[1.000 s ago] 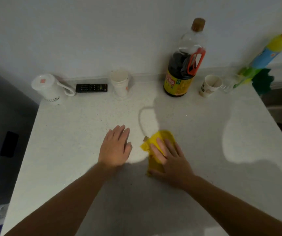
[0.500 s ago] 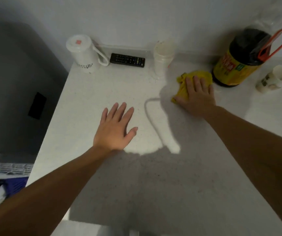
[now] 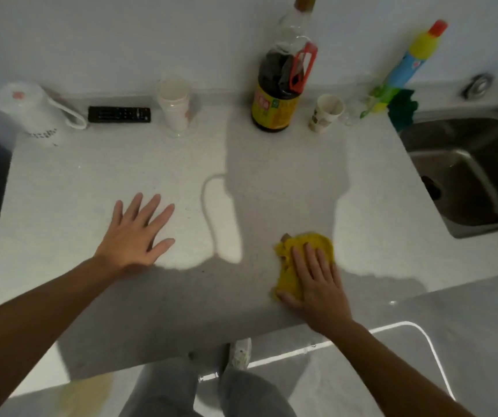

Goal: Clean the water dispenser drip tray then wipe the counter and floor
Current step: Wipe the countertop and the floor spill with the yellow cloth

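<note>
**Counter layout, seen from above**

Along the back wall on the counter (image 3: 272, 188), left to right: jug (image 3: 26, 111), remote (image 3: 119, 114), stacked cups (image 3: 174, 105), tall bottle (image 3: 281, 85), paper cup (image 3: 326, 112), spray bottle (image 3: 407, 63) leaning on the wall. Sink (image 3: 467, 164) set into the counter at far right. Left hand (image 3: 135, 233) flat, left of centre. Right hand (image 3: 317, 281) flat on a cloth (image 3: 302, 254) near the front edge, right of centre. Floor (image 3: 392, 371) in front, below the edge.

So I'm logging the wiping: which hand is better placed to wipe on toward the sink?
Right. The right hand presses the yellow cloth nearer the sink; the left hand lies flat, empty.
</note>
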A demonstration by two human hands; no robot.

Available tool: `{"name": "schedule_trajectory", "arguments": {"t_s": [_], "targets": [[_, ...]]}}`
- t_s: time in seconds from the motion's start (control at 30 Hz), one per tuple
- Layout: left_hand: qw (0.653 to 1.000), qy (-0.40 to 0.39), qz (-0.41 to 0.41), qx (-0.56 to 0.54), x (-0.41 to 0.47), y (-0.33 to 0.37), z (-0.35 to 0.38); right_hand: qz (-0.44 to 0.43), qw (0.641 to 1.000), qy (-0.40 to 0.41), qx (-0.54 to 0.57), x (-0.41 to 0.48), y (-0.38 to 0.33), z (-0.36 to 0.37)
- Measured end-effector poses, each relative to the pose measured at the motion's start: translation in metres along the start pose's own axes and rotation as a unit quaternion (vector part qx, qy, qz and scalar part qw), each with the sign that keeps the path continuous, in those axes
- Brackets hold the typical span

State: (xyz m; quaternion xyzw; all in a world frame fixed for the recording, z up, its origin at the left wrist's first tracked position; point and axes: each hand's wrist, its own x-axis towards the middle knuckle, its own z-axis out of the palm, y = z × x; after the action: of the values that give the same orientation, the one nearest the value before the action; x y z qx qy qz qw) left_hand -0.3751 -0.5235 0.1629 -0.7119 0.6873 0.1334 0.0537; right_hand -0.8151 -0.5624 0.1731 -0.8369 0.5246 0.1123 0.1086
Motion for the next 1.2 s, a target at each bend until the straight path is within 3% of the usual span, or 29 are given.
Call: {"name": "schedule_trajectory", "arguments": {"t_s": [0.1, 0.2, 0.27, 0.4, 0.53, 0.67, 0.83, 0.93, 1.07, 1.13, 1.2], "targets": [[1.0, -0.014, 0.016, -0.017, -0.02, 0.018, 0.005, 0.135, 0.99, 0.029, 0.034, -0.007, 0.046, -0.007], [0.998, -0.007, -0.014, -0.062, -0.043, 0.031, 0.008, 0.207, 0.974, 0.058, 0.069, 0.001, 0.023, -0.003], [0.992, 0.015, -0.043, -0.12, -0.061, 0.039, 0.007, 0.172, 0.979, 0.075, 0.078, 0.001, -0.016, 0.009], [0.97, 0.079, -0.104, -0.205, -0.109, 0.053, 0.007, 0.015, 0.99, 0.109, 0.087, 0.001, -0.108, 0.031], [0.943, 0.069, -0.171, -0.278, -0.165, 0.056, 0.007, -0.121, 0.979, 0.147, 0.073, 0.002, -0.177, 0.028], [0.894, 0.018, -0.29, -0.34, -0.234, 0.054, 0.004, -0.156, 0.986, 0.057, 0.012, -0.021, -0.197, 0.01], [0.845, -0.054, -0.37, -0.382, -0.337, 0.048, 0.03, -0.096, 0.978, -0.073, 0.171, -0.056, -0.213, 0.001], [0.8, -0.041, -0.416, -0.43, -0.414, 0.048, 0.06, -0.052, 0.938, -0.129, 0.319, -0.086, -0.232, 0.014], [0.708, 0.0, -0.481, -0.517, -0.523, 0.053, 0.112, 0.018, 0.883, -0.15, 0.444, -0.136, -0.271, 0.04], [0.659, 0.017, -0.515, -0.547, -0.579, 0.05, 0.142, 0.054, 0.856, -0.163, 0.488, -0.163, -0.291, 0.052], [0.604, 0.028, -0.559, -0.567, -0.633, 0.047, 0.173, 0.063, 0.855, -0.166, 0.488, -0.19, -0.312, 0.062]]}}
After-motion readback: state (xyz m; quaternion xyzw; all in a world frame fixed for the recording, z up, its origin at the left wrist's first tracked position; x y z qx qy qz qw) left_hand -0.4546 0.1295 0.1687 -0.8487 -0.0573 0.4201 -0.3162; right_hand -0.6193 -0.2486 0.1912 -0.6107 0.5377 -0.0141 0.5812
